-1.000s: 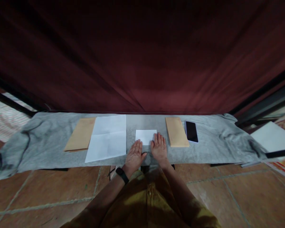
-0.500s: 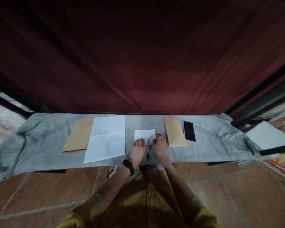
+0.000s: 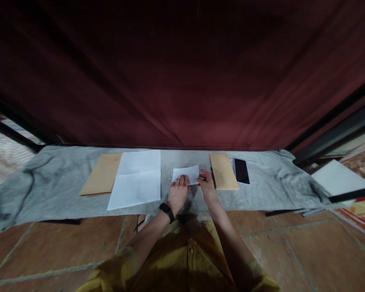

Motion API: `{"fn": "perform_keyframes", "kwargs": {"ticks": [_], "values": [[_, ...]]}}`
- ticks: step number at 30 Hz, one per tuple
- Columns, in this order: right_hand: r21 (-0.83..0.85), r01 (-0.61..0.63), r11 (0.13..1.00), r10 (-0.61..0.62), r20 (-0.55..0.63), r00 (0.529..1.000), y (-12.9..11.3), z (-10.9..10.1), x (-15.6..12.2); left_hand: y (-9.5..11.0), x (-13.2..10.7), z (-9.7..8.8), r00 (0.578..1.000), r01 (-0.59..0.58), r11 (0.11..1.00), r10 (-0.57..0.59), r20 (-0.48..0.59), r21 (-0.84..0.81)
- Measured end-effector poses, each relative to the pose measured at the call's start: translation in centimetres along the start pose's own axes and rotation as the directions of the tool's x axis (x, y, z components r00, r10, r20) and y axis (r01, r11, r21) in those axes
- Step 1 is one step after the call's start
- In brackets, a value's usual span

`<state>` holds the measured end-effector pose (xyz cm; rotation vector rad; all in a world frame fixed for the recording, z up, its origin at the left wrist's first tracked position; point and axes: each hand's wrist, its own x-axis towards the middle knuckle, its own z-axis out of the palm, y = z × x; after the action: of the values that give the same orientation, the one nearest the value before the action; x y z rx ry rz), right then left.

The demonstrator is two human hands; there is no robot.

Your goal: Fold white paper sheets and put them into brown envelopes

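Observation:
A small folded white paper (image 3: 192, 172) lies at the middle of the grey cloth, turned slightly so its right side sits higher. My left hand (image 3: 179, 192), with a black band at the wrist, rests on the paper's lower left part, fingers stretched flat over it. At the paper's right edge, my right hand (image 3: 206, 187) has thumb and fingertips on the edge in a loose pinch. To the left lies a large white sheet (image 3: 138, 180) with a crease across it. A brown envelope (image 3: 224, 172) is just right of my right hand.
More brown envelopes (image 3: 101, 174) lie partly under the large sheet's left side. A phone (image 3: 241, 171) with a dark screen is beside the right envelope. The grey cloth (image 3: 270, 182) covers a narrow table against a dark red curtain (image 3: 182, 101). A white board (image 3: 339, 178) stands at right.
The small paper has turned a little, its right side rising. My right hand has shifted slightly right, its fingers less bent. My left hand stays on the paper.

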<state>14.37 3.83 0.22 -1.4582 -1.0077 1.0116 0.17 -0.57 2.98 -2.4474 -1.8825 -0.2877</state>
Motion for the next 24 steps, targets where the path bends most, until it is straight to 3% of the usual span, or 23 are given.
{"fn": "perform_keyframes", "kwargs": {"ticks": [5, 8, 10, 12, 14, 17, 19, 24], "values": [[0.107, 0.049, 0.993, -0.063, 0.129, 0.99, -2.6, 0.4, -1.0, 0.7, 0.8, -2.0, 0.999, 0.025, 0.995, -0.029, -0.043, -0.096], [0.075, 0.109, 0.991, -0.119, 0.149, 0.982, -2.9, 0.1, -1.0, 0.1, 1.4, -3.3, 0.98, 0.123, 0.924, -0.171, -0.102, -0.361], [0.031, 0.084, 0.996, -0.087, 0.089, 0.992, -2.4, -0.2, -0.9, -0.6, 1.8, -3.8, 0.922, 0.251, 0.702, -0.382, -0.055, -0.667], [0.005, 0.035, 0.999, -0.035, 0.025, 0.999, -1.6, -0.4, -1.1, -1.2, 2.1, -3.8, 0.843, 0.325, 0.379, -0.531, 0.084, -0.866], [0.014, -0.018, 1.0, 0.018, 0.052, 0.998, -0.7, -0.4, -1.6, -1.6, 2.2, -3.2, 0.78, 0.313, 0.046, -0.582, 0.229, -0.949], [0.084, -0.112, 0.99, 0.094, 0.189, 0.977, 0.3, -0.3, -2.7, -1.5, 1.6, -2.0, 0.722, 0.255, -0.282, -0.581, 0.376, -0.925], [0.111, -0.143, 0.984, 0.117, 0.214, 0.97, 0.8, -0.2, -3.2, -1.3, 1.1, -1.1, 0.703, 0.268, -0.345, -0.569, 0.428, -0.9], [-0.074, -0.029, 0.997, 0.04, 0.157, 0.987, 1.8, -0.8, -2.6, -1.9, 0.1, 0.2, 0.685, 0.345, -0.303, -0.566, 0.459, -0.888]]}}
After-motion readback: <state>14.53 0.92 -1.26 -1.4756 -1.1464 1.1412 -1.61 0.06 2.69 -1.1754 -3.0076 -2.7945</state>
